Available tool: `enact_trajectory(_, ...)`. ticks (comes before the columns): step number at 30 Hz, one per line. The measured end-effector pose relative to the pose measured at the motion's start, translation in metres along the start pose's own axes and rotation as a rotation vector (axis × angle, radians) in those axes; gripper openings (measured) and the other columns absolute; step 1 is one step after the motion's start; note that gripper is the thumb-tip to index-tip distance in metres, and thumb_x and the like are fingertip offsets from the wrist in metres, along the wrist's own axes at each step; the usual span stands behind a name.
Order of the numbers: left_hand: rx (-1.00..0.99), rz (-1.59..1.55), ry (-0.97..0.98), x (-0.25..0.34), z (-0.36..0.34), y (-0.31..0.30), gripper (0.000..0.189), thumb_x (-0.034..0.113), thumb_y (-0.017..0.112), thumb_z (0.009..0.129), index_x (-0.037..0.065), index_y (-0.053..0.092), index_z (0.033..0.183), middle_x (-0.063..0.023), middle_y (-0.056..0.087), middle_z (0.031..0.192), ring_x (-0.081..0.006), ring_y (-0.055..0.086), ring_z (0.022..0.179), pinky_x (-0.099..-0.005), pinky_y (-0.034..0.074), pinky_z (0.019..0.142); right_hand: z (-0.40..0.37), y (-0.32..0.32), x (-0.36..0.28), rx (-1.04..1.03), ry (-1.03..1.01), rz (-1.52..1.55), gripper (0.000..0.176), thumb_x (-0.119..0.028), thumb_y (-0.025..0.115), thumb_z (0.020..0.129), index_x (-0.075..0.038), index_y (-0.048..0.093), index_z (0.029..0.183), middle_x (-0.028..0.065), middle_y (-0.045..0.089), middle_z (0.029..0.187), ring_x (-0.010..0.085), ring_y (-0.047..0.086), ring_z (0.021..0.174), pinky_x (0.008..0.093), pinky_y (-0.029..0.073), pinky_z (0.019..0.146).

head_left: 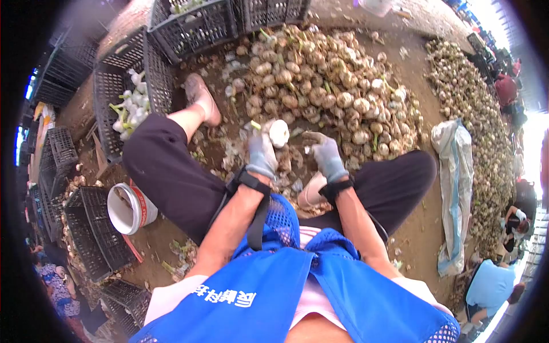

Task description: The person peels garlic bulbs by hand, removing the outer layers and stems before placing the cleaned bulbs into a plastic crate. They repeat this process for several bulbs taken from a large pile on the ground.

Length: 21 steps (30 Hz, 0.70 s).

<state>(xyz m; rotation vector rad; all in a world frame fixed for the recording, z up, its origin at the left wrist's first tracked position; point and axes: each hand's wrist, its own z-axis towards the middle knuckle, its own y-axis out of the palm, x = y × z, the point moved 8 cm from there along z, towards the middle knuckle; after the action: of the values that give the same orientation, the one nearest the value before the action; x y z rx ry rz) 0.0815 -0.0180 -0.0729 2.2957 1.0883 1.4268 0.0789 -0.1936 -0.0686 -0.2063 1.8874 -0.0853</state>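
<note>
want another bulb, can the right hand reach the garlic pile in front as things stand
Probably yes: the right hand sits just short of the garlic pile, with nothing standing between them. The left hand holds a peeled bulb.

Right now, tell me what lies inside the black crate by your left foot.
Inside the black crate lie white peeled garlic bulbs with green stalks; its wall hides any deeper ones.
</note>
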Motion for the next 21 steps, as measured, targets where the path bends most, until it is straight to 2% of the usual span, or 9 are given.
enact_trajectory(3,0.089,0.397,0.093,-0.012,0.02,-0.024,0.034,0.035,0.049,0.088,0.003,0.06,0.09,-0.009,0.065,0.077,-0.017,0.061,0.059,-0.0272,0.05,0.048,-0.035,0.026,-0.087,0.145,-0.686,-0.433,0.058,0.003,0.058,0.067,0.001,0.045,0.123,0.0112,0.055,0.115,0.0179,0.057,0.094,0.0278,0.046,0.081)
enact_trajectory(5,0.079,1.216,0.649,0.02,-0.002,0.004,0.036,0.038,0.052,0.087,0.002,0.06,0.086,-0.01,0.064,0.077,-0.0191,0.061,0.058,-0.031,0.051,0.051,-0.037,0.06,-0.086,0.014,-0.693,-0.494,0.062,0.004,0.053,0.067,0.0,0.039,0.127,0.0175,0.055,0.111,0.0316,0.056,0.101,0.0334,0.044,0.089)
enact_trajectory(7,-0.034,1.204,0.474,-0.011,0.023,-0.025,0.035,0.039,0.053,0.086,0.005,0.061,0.083,-0.0082,0.062,0.072,-0.0229,0.06,0.057,-0.0374,0.049,0.048,-0.014,0.07,-0.037,-0.199,-0.049,0.204,0.05,0.002,0.052,0.071,0.002,0.043,0.12,0.016,0.056,0.106,0.028,0.058,0.096,0.0357,0.047,0.083)
enact_trajectory(9,0.01,0.361,-0.319,-0.014,0.0,-0.03,0.033,0.038,0.053,0.087,0.006,0.061,0.082,-0.0071,0.06,0.07,-0.0247,0.059,0.057,-0.04,0.048,0.047,-0.004,0.088,0.004,-0.519,0.407,0.941,0.039,-0.002,0.05,0.075,0.002,0.047,0.113,0.0147,0.056,0.102,0.0246,0.058,0.085,0.0349,0.049,0.075)
enact_trajectory(11,0.173,0.219,-0.137,0.002,0.008,-0.039,0.031,0.033,0.052,0.088,0.005,0.058,0.077,-0.0069,0.059,0.07,-0.0203,0.059,0.057,-0.0327,0.048,0.044,0.037,0.075,0.112,-0.234,0.704,1.005,0.025,-0.007,0.042,0.081,-0.001,0.052,0.104,0.0145,0.059,0.095,0.0231,0.057,0.08,0.0366,0.049,0.072)
enact_trajectory(13,0.209,0.183,-0.057,0.01,0.009,-0.04,0.029,0.032,0.051,0.088,0.005,0.057,0.078,-0.006,0.058,0.07,-0.019,0.059,0.057,-0.031,0.043,0.041,0.082,0.077,0.047,-0.23,0.475,1.059,0.025,-0.011,0.045,0.084,-0.004,0.054,0.106,0.0113,0.058,0.1,0.0223,0.056,0.087,0.037,0.046,0.078)
enact_trajectory(17,0.059,0.125,-0.309,-0.017,0.002,-0.026,0.025,0.029,0.049,0.089,0.006,0.056,0.085,-0.0071,0.059,0.076,-0.0216,0.06,0.063,-0.034,0.045,0.051,0.137,0.065,-0.178,-0.381,-0.122,1.012,0.029,-0.02,0.053,0.087,-0.005,0.054,0.113,0.0069,0.058,0.109,0.0185,0.055,0.098,0.0376,0.045,0.083)
enact_trajectory(19,0.088,0.109,-0.34,-0.022,0.005,-0.028,0.025,0.029,0.049,0.089,0.005,0.057,0.087,-0.0085,0.06,0.077,-0.022,0.06,0.065,-0.031,0.045,0.052,0.116,0.05,-0.257,-0.248,-0.345,0.643,0.034,-0.02,0.056,0.086,-0.003,0.054,0.115,0.0079,0.058,0.11,0.0182,0.057,0.097,0.036,0.047,0.079)
enact_trajectory(21,0.081,0.089,-0.334,-0.019,0.006,-0.027,0.025,0.029,0.049,0.089,0.005,0.057,0.088,-0.0092,0.061,0.079,-0.0214,0.06,0.065,-0.0298,0.046,0.052,0.12,0.028,-0.252,-0.083,-0.446,-0.044,0.036,-0.018,0.06,0.082,-0.002,0.056,0.114,0.0102,0.059,0.109,0.019,0.058,0.093,0.0331,0.048,0.077)
